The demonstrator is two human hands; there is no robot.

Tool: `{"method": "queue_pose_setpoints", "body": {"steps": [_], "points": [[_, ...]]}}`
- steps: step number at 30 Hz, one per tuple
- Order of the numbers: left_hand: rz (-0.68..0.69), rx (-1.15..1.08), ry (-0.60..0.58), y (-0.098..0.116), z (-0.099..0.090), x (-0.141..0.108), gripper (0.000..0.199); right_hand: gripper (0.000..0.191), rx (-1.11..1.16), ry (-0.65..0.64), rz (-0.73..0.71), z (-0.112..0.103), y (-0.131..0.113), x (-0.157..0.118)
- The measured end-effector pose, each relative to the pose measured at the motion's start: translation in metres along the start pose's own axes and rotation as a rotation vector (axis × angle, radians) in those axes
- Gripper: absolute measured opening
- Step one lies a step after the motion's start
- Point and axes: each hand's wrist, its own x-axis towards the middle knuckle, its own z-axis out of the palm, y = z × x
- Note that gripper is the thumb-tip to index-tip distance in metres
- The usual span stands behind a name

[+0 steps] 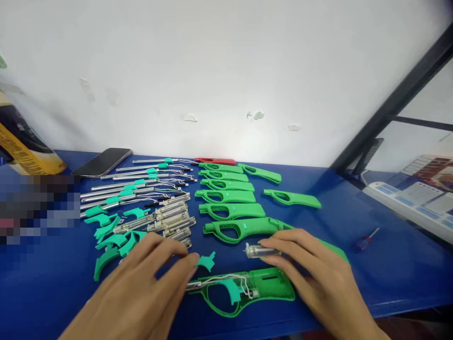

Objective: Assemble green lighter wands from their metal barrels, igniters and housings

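Observation:
My right hand [311, 269] pinches a small clear fuel tank [262, 250] between thumb and fingers, above an open green lighter shell [272, 284]. Inside that shell lie white wires and a teal trigger [231, 290]. My left hand [152, 278] has its fingers closed at the shell's left end, on the metal rod [194, 285] that reaches into it. Just above, a loose teal trigger [207, 261] rests on the blue table.
Green shells [230, 197] stand in a column beyond, with a red one [215, 161] at the back. Clear tanks [173, 215], teal triggers [108, 257] and metal rods [109, 188] lie left. A phone [102, 162], a bottle [28, 141] and a screwdriver [366, 241] are farther out.

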Motion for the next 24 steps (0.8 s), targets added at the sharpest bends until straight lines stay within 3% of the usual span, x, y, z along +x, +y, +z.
{"method": "queue_pose_setpoints", "body": {"steps": [5, 9, 13, 19, 24], "points": [[0.227, -0.005, 0.059, 0.035, 0.012, 0.040, 0.051, 0.013, 0.009, 0.030, -0.019, -0.001, -0.005, -0.008], [0.198, -0.082, 0.050, 0.054, 0.011, 0.060, 0.055, 0.013, 0.037, 0.059, 0.012, -0.002, -0.005, -0.018], [0.161, -0.090, -0.016, 0.061, 0.014, 0.063, 0.055, 0.012, 0.056, 0.103, 0.075, -0.002, -0.005, -0.024], [0.199, -0.058, -0.067, 0.052, 0.010, 0.067, 0.051, 0.012, 0.076, 0.088, 0.121, -0.002, -0.007, -0.026], [0.065, 0.024, -0.057, 0.015, -0.019, 0.041, 0.039, 0.017, 0.048, 0.073, 0.127, -0.001, -0.001, -0.038]]}}
